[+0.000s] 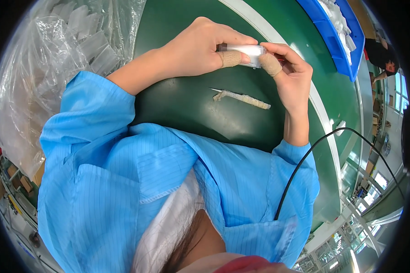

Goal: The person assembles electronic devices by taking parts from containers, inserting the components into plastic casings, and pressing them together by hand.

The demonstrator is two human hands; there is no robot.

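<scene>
Between my two hands, over the green table [177, 107], is a small white piece with clear plastic around it [244, 50]; its exact kind I cannot make out. My left hand [197, 48] is closed on its left end, thumb along the near side and fingers on the far side. My right hand [294, 75] pinches the right end between thumb and forefinger. Both thumbs wear tan wraps. Nearer to me lies a thin pointed tool [243, 98], its handle wound in pale tape, its tip toward the left. Neither hand touches it.
At left, a large clear plastic bag [20, 104] holds several transparent plastic pieces [93, 48]. A blue bin [325, 29] with white parts stands at the far right. A white strip [321, 109] curves along the table. A black cable [300, 161] arches at right; another person [381, 57] is beyond.
</scene>
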